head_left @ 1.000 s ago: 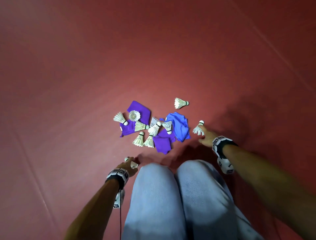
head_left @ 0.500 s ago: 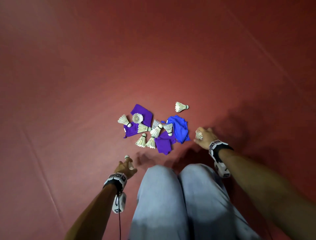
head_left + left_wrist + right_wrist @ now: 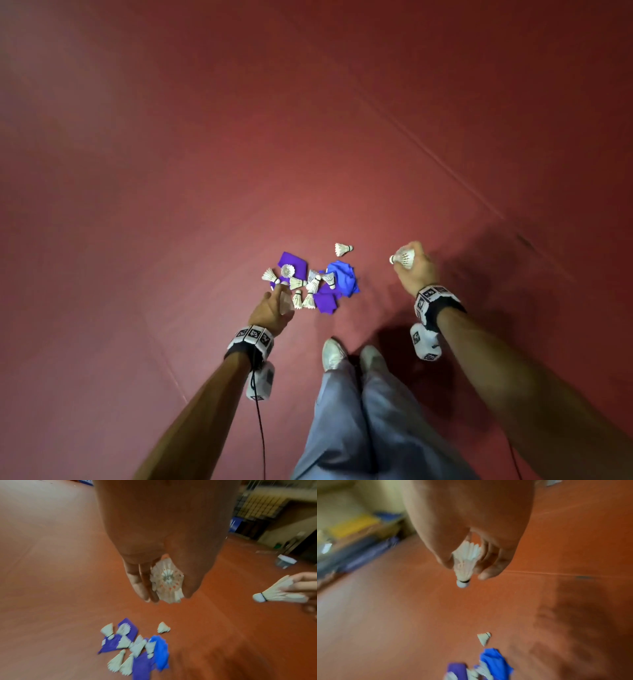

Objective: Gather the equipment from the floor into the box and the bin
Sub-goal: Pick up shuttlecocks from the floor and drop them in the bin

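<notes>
Several white feather shuttlecocks (image 3: 310, 286) lie in a heap on purple cloths (image 3: 326, 301) and a blue cloth (image 3: 343, 279) on the red floor. One shuttlecock (image 3: 343, 249) lies apart, just beyond the heap. My left hand (image 3: 274, 306) hangs above the heap's near left edge and grips a shuttlecock (image 3: 167, 580), feathers toward the wrist camera. My right hand (image 3: 412, 269) is raised to the right of the heap and holds another shuttlecock (image 3: 402, 257) by its feathers, cork pointing left (image 3: 462, 584).
My legs in light trousers and white shoes (image 3: 332, 353) stand just behind the heap. A white container (image 3: 285, 561) sits on the floor far off in the left wrist view. Blurred yellow and blue objects (image 3: 351, 534) lie along a wall in the right wrist view.
I have risen from a crouch, so the heap looks smaller and my shoes show. Both hands lifted off the floor, each carrying a shuttlecock; the right moved up and right.
</notes>
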The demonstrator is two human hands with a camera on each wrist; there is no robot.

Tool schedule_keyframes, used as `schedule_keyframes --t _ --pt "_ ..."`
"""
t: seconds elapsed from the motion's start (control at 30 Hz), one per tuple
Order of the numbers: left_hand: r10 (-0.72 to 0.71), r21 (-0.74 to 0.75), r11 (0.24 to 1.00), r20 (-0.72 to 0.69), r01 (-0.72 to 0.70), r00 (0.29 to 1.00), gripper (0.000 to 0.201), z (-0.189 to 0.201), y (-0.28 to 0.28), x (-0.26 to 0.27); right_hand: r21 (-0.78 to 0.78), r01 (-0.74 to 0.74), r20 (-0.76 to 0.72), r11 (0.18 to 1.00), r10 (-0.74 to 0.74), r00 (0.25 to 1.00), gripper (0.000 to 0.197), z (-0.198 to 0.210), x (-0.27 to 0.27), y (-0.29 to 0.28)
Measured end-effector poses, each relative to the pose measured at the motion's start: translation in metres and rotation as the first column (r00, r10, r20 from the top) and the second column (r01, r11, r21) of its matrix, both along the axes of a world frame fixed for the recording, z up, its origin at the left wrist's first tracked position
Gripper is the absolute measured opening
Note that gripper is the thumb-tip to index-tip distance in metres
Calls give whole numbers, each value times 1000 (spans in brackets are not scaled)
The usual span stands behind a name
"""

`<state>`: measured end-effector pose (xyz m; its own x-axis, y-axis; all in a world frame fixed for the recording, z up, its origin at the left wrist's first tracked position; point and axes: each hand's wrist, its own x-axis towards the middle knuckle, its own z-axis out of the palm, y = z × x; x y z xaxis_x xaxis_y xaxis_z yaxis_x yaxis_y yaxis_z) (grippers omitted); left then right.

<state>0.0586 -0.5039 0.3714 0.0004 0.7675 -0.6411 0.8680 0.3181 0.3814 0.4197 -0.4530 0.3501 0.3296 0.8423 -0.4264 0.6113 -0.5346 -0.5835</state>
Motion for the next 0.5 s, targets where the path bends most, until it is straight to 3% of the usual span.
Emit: schedule_keyframes --t 0.1,0.2,0.4,0.5 --pt "-72 89 994 155 59 985 69 91 16 38 90 188 -279 978 -157 947 35 89 9 -11" --pt "-104 196 979 282 49 954 61 170 26 79 152 339 -429 929 -247 869 36 180 15 -30" --pt "-305 363 922 477 131 824 52 274 28 159 317 572 -523 756 -364 771 34 307 40 -104" --pt "-414 429 885 552 178 724 48 314 17 202 390 682 -527 619 -457 716 31 355 52 -145"
